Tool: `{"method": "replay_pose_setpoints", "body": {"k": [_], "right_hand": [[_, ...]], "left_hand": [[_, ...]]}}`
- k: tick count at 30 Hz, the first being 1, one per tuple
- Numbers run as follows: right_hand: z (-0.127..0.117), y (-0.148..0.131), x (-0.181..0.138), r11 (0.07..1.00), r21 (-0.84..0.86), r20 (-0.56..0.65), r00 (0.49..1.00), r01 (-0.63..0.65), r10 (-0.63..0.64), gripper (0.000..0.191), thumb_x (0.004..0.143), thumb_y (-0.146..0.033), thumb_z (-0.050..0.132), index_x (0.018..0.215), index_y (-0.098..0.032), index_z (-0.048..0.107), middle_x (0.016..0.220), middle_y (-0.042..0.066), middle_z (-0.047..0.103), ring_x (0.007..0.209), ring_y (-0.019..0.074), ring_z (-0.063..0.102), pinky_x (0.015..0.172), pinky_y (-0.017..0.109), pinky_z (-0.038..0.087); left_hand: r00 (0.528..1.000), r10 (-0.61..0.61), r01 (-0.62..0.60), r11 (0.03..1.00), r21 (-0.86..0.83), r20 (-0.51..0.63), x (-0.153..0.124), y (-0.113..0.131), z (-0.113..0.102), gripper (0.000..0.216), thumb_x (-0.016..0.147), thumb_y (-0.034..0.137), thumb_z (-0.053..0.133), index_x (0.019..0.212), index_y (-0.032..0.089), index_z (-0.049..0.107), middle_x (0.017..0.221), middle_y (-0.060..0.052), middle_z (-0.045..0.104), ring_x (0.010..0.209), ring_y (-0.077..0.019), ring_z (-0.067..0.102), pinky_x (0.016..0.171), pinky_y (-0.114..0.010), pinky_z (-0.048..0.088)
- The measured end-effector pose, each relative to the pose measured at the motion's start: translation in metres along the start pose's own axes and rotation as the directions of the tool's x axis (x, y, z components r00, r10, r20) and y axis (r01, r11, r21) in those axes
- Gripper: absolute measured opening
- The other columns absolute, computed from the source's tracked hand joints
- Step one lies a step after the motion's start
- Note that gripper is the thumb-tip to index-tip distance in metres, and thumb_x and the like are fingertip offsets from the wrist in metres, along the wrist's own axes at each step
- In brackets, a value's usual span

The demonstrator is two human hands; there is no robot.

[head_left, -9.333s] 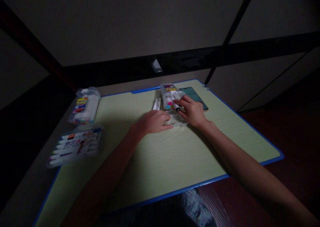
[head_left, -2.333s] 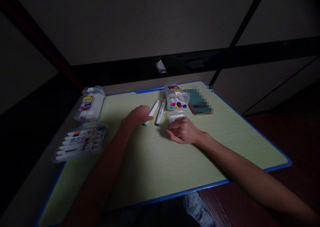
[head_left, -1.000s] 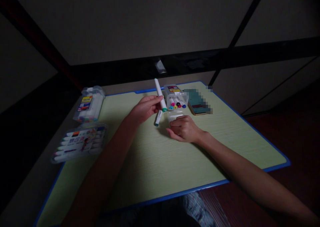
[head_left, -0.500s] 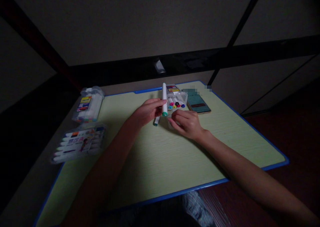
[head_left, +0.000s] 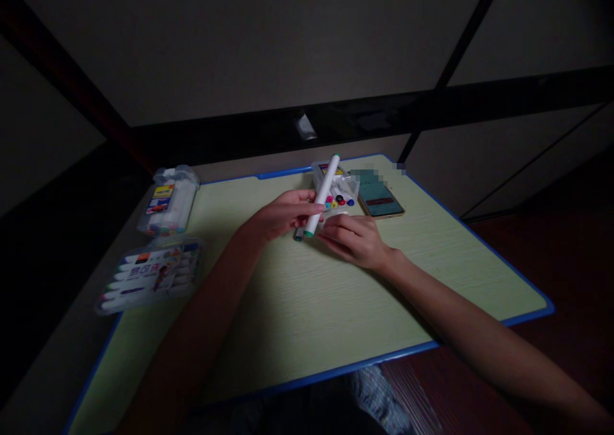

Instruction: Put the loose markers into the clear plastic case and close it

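Note:
My left hand (head_left: 283, 212) pinches a white marker (head_left: 322, 192) with a green cap, tilted so the cap points down toward the table. My right hand (head_left: 352, 238) rests next to it on the pale green table (head_left: 311, 307), fingers curled, its fingertips close to the marker's green end; what it holds, if anything, is hidden. Just behind the marker lies an open clear marker case (head_left: 341, 192) with several coloured caps showing. A second white marker (head_left: 298, 235) lies on the table under my left hand.
A phone (head_left: 381, 195) lies right of the case, screen lit. Two more clear marker packs sit at the table's left edge, one farther back (head_left: 169, 201) and one nearer (head_left: 148, 276). The table has a blue rim. Dark wall rails run behind.
My left hand picked one marker off the table, raised it and has now tipped it over the case, green cap down. My right hand has edged up close to it.

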State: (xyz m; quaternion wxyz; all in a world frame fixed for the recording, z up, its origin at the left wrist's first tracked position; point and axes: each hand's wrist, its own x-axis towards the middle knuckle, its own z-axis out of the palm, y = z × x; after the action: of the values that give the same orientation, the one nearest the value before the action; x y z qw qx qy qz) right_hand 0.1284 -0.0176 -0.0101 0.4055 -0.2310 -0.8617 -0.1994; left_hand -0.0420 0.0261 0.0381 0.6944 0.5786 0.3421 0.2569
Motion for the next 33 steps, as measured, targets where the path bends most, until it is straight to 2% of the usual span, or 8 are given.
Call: {"method": "replay_pose_setpoints", "body": {"k": [8, 15, 23, 28, 33], "right_hand": [[0.004, 0.001, -0.004, 1.0, -0.02, -0.048, 0.999, -0.009, 0.008, 0.012, 0.082, -0.02, 0.05, 0.092, -0.02, 0.056, 0.073, 0.0, 0.058, 0.062, 0.0085, 0.05, 0.053, 0.021, 0.038], [0.003, 0.001, -0.002, 1.0, -0.012, -0.098, 0.995, 0.019, -0.021, 0.012, 0.081, -0.019, 0.051, 0.092, -0.019, 0.055, 0.066, -0.001, 0.055, 0.061, 0.0086, 0.048, 0.051, 0.022, 0.037], [0.002, 0.001, -0.001, 0.999, -0.04, -0.102, 0.995, -0.001, -0.003, 0.014, 0.081, -0.02, 0.051, 0.095, -0.02, 0.053, 0.068, -0.001, 0.056, 0.06, 0.0088, 0.05, 0.051, 0.022, 0.039], [0.0, 0.001, 0.0, 0.999, -0.037, -0.078, 0.997, -0.015, 0.012, 0.017, 0.081, -0.021, 0.05, 0.098, -0.02, 0.053, 0.068, -0.001, 0.056, 0.059, 0.0087, 0.05, 0.054, 0.022, 0.041], [-0.001, 0.001, 0.0, 0.999, -0.032, -0.064, 0.998, -0.024, 0.022, 0.017, 0.08, -0.021, 0.049, 0.096, -0.019, 0.054, 0.069, -0.001, 0.055, 0.059, 0.009, 0.049, 0.053, 0.022, 0.04]], "left_hand": [[0.991, -0.03, 0.016, 0.994, 0.105, 0.132, 0.002, -0.006, 0.0, 0.03, 0.063, 0.028, 0.066, 0.086, 0.01, 0.057, 0.062, 0.0, 0.054, 0.049, -0.0042, 0.044, 0.043, -0.019, 0.027], [0.989, -0.02, 0.009, 0.997, 0.077, 0.146, 0.006, -0.012, 0.002, 0.029, 0.066, 0.03, 0.065, 0.082, 0.009, 0.054, 0.057, 0.003, 0.047, 0.046, -0.0026, 0.04, 0.041, -0.019, 0.022], [0.994, -0.02, 0.021, 1.0, -0.009, 0.109, 0.006, -0.012, 0.009, 0.036, 0.063, 0.03, 0.068, 0.088, 0.008, 0.053, 0.06, 0.002, 0.049, 0.048, -0.0035, 0.042, 0.044, -0.02, 0.025], [1.0, -0.016, 0.017, 0.999, -0.039, 0.023, 0.006, -0.012, 0.013, 0.038, 0.067, 0.027, 0.066, 0.096, 0.01, 0.05, 0.061, 0.003, 0.05, 0.047, -0.0031, 0.041, 0.043, -0.02, 0.025], [0.999, -0.025, 0.025, 1.0, 0.005, -0.048, 0.004, -0.011, 0.017, 0.039, 0.07, 0.028, 0.064, 0.1, 0.011, 0.047, 0.056, 0.005, 0.047, 0.042, -0.0021, 0.037, 0.04, -0.02, 0.02]]}}
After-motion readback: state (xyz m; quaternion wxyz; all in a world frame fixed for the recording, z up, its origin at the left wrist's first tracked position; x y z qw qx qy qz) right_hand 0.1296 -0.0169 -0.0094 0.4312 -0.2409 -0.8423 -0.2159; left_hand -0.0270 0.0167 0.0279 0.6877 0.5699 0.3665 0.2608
